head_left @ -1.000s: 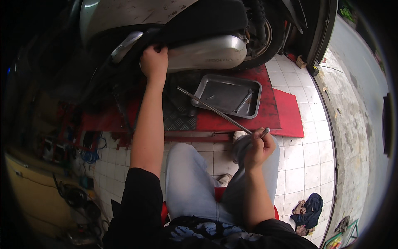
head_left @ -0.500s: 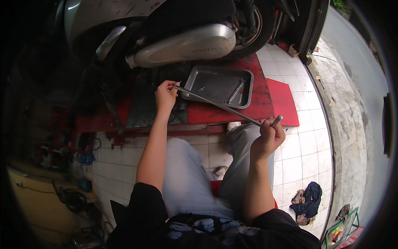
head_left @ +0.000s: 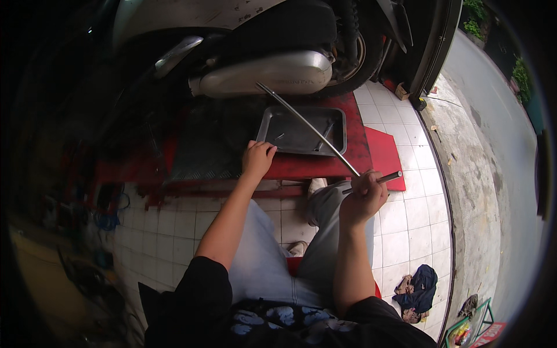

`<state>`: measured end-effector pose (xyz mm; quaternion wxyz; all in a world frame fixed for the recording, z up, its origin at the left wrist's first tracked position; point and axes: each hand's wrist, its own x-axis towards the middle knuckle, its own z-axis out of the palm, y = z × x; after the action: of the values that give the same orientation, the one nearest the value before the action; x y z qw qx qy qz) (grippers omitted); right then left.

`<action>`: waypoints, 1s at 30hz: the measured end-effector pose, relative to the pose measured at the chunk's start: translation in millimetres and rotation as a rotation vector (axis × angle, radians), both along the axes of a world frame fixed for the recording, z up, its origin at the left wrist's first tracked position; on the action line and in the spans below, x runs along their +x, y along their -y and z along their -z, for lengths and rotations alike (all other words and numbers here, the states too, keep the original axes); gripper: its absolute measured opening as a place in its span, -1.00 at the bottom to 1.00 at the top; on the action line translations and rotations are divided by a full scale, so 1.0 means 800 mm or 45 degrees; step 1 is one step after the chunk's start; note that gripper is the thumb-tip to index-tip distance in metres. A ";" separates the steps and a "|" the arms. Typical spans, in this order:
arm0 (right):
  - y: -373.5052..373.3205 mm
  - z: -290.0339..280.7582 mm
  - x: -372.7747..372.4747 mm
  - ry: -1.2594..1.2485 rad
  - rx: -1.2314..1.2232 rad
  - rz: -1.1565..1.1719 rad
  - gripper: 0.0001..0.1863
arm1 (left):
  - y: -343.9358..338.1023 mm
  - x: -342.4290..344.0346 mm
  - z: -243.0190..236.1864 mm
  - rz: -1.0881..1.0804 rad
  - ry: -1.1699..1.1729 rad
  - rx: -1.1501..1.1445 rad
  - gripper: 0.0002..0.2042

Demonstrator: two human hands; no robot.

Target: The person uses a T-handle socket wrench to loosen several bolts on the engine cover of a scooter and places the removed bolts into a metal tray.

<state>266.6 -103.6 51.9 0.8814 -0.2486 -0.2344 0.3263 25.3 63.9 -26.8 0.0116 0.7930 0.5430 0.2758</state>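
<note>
My right hand [head_left: 365, 194] is closed around the crossbar end of a long chrome T-handle wrench [head_left: 310, 124]. Its shaft slants up and left over a shallow metal tray [head_left: 342, 119], with the socket end in front of the scooter's silver cover. My left hand [head_left: 259, 158] is off the wrench, at the tray's near left corner. Its fingers are loosely bent and slightly apart, with no object visible in them; whether they touch the rim I cannot tell. Inside the tray lie a spanner [head_left: 324, 136] and a small metal piece [head_left: 280, 136].
A scooter [head_left: 267, 72] stands on a red lift platform [head_left: 307, 167] just beyond the tray. A red ramp flap [head_left: 386, 159] extends at the right. Dark cloth [head_left: 419, 287] lies on the white tiles at the lower right. The street [head_left: 493, 87] runs along the right side.
My left hand has let go of the wrench's socket end and come down to the tray's corner. The wrench's far end has swung upward, still held in my right hand.
</note>
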 end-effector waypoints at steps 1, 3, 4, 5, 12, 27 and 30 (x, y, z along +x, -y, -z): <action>0.001 -0.004 -0.005 0.034 0.041 0.002 -0.85 | 0.006 -0.001 0.001 0.022 0.031 -0.051 -0.76; 0.001 -0.015 -0.019 0.099 0.126 0.004 -0.81 | 0.015 -0.004 0.003 0.048 0.094 0.011 -0.73; 0.002 -0.020 -0.027 0.135 0.128 0.001 -0.80 | 0.019 -0.007 0.005 0.060 0.125 0.044 -0.72; 0.003 -0.026 -0.035 0.170 0.129 0.000 -0.80 | 0.026 -0.010 0.008 0.044 0.165 0.050 -0.70; -0.016 -0.036 -0.068 0.205 0.079 -0.069 -0.82 | 0.059 0.033 -0.055 0.181 0.709 -0.027 -0.68; -0.010 -0.083 -0.106 0.085 0.064 -0.308 -0.81 | 0.099 0.072 -0.027 0.390 1.554 -0.351 -0.67; 0.001 -0.109 -0.131 0.100 -0.033 -0.357 -0.80 | 0.119 0.059 -0.068 0.581 1.513 -0.297 -0.60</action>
<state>161.9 -104.6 139.2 0.8140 -0.2372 -0.2969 0.4392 72.3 -31.1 27.6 0.4548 0.5941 0.2884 0.5975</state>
